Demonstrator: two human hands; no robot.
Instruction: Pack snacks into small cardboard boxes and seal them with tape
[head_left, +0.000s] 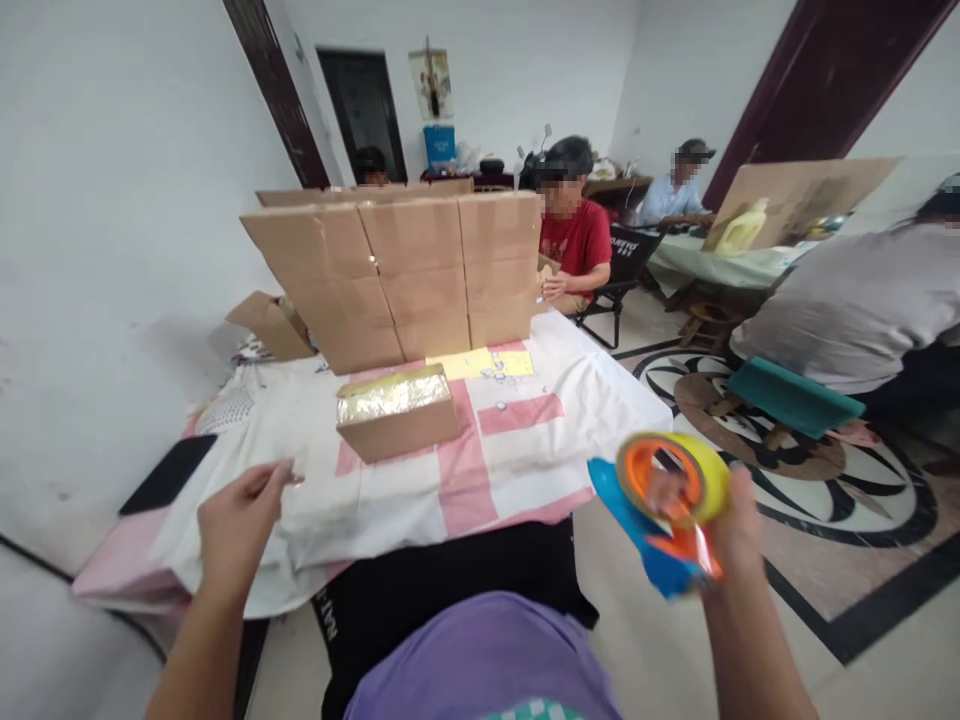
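My right hand grips a blue and orange tape dispenser carrying a yellow roll of tape, held up beyond the table's right front edge; motion blurs it a little. Over the left part of the table, my left hand is closed in a pinch, with a tiny shiny bit at the fingertips that is too small to name. Between the hands, farther back, a small cardboard box rests on the cloth, its top covered with shiny tape.
Cardboard boxes form a tall wall behind the small box. A yellow printed sheet lies before it on the tablecloth. A black flat device lies at the left edge. A person in a red shirt sits beyond; others sit right.
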